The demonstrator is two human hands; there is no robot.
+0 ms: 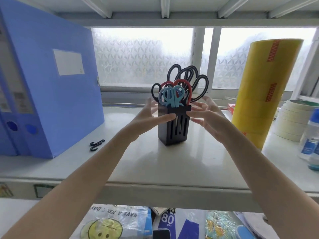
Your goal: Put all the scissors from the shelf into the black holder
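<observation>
The black slotted holder (174, 133) stands upright in the middle of the white shelf (155, 163). Several scissors sit in it with handles up: black-handled ones (183, 75) at the back, a red-handled pair (187, 87), and small light blue ones (170, 97) in front. My left hand (148, 118) clasps the holder's left side, thumb across its front near the rim. My right hand (208, 118) touches the right side at the rim with thumb and forefinger, the other fingers spread. No loose scissors show on the shelf.
Blue file boxes (51, 83) stand at the left, with two small black hooks (96, 144) lying beside them. A tall stack of yellow tape rolls (265, 87), cream masking tape rolls (293, 118) and glue bottles (310, 140) crowd the right. A frosted window is behind.
</observation>
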